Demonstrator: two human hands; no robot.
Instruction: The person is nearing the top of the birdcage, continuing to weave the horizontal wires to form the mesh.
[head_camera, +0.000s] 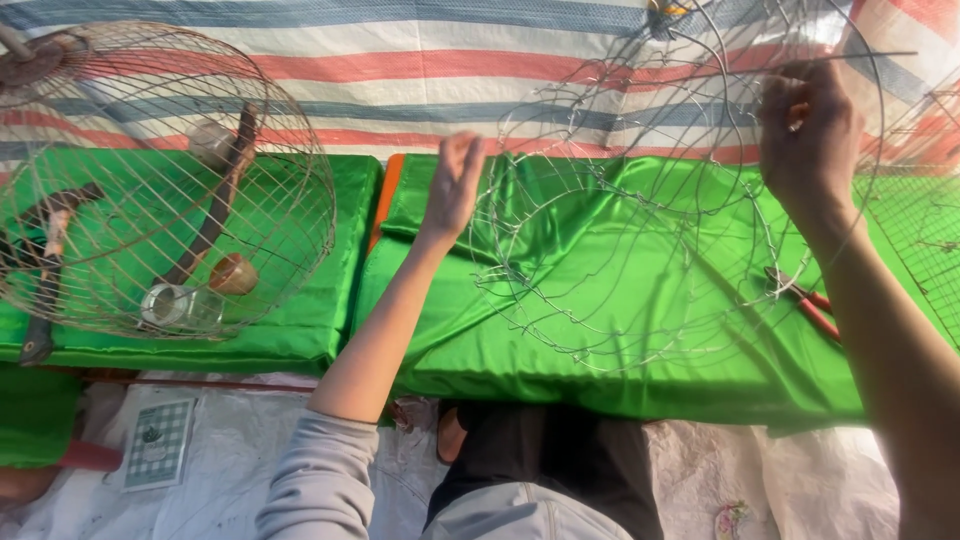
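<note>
A half-built cage of thin bent wire stands over a green satin cushion in front of me. My left hand grips the cage's left side, fingers closed around the wires. My right hand is raised at the upper right, pinching a long straight wire that sticks out to the right from the cage's top. Red-handled pliers lie on the cushion below my right forearm.
A finished round wire cage sits on a second green cushion at left, with a hammer, a dark rod, a glass and small cups seen through it. A striped tarp hangs behind. A checked card lies on the white floor sheet.
</note>
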